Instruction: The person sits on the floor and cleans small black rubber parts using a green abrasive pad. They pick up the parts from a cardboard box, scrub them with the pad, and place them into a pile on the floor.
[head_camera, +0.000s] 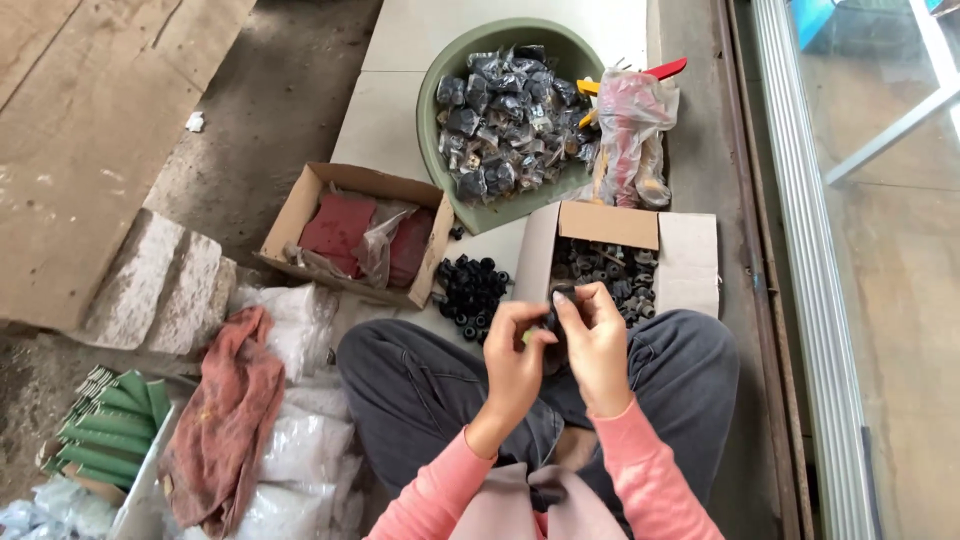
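From the head camera I see my left hand (515, 340) and right hand (597, 340) pinched together on a small black part (553, 318) above my lap. I judge the work midway: a loose heap of black parts (470, 290) lies left, more fill the open carton (690, 262) ahead. Farther off sit a green basin (432, 95) of bagged pieces and a box of red sheets (345, 228). Nothing blocks my reach.
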